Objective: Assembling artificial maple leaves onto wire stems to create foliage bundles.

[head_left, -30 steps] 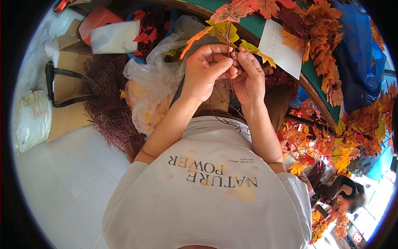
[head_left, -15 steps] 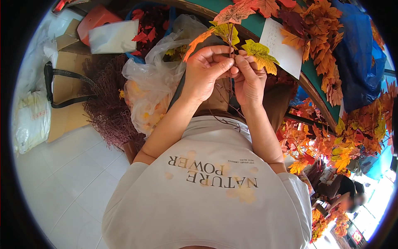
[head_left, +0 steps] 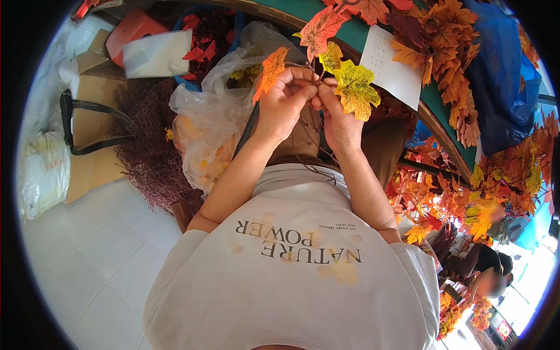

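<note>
The stem runs up and down at upper middle; left hand and right hand pinch it, equally near; the yellow leaf sits above the right.

Room above shirt; table edge ahead, plastic bag left.

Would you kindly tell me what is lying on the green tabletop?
On the green tabletop lie a white paper sheet and orange and dark-red artificial maple leaves. The leaves overlap the sheet's edge and hide the surface beneath, so anything under them cannot be seen.
</note>
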